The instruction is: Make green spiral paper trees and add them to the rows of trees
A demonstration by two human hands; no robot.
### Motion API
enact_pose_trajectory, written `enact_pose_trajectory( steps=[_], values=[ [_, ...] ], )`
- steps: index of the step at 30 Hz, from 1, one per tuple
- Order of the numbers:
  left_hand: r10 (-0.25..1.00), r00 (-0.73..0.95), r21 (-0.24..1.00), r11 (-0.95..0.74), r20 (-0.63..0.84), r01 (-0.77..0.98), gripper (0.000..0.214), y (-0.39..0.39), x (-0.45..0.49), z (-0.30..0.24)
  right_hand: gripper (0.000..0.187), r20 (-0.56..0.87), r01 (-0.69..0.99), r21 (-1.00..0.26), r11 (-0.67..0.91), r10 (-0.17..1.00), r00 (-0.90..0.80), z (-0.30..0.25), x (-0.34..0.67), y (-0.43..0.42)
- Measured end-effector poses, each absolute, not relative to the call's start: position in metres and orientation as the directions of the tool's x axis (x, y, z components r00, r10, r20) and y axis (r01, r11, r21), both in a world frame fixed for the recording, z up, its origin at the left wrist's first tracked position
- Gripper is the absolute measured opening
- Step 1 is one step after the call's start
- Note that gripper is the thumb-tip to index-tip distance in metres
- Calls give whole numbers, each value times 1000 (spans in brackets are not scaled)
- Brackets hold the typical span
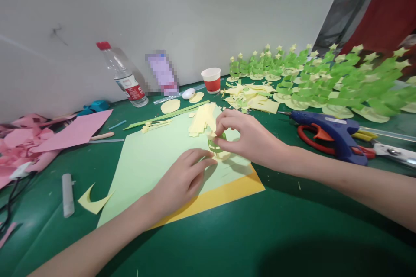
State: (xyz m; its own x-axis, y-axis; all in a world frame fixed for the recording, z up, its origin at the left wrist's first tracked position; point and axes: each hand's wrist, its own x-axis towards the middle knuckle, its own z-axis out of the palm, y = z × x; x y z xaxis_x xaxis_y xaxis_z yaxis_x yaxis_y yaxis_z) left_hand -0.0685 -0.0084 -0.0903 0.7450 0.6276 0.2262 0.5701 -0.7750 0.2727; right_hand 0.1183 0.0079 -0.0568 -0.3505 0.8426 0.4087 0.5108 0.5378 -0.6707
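A small paper tree (213, 146), made of a green paper spiral on a round pale-yellow base (223, 156), stands on a light green sheet (156, 156). My right hand (242, 134) is closed in a pinch at the tree's top, where a pale star shows beside the fingertips. Low on the other side, my left hand (185, 177) has thumb and fingers drawn together at the edge of the base. Fingers partly hide the spiral. Just behind lies a stack of pale-yellow paper strips (204, 120). A yellow-orange sheet (208, 194) sticks out under the green one.
Finished-looking paper trees (325, 78) crowd the back right. A blue glue gun (331, 130) and red-handled scissors (390, 150) lie right. Behind are yellow scraps (250, 95), a paper cup (212, 81), a bottle (125, 78) and a phone (162, 71). Pink paper (71, 132) lies left.
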Motion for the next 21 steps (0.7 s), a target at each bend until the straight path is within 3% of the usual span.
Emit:
enact_pose_trajectory(
  steps=[21],
  values=[
    [622, 754, 278, -778, 211, 564, 29, -7, -70, -91, 14, 427, 510, -655, 558, 830, -359, -57, 118, 9]
  ],
)
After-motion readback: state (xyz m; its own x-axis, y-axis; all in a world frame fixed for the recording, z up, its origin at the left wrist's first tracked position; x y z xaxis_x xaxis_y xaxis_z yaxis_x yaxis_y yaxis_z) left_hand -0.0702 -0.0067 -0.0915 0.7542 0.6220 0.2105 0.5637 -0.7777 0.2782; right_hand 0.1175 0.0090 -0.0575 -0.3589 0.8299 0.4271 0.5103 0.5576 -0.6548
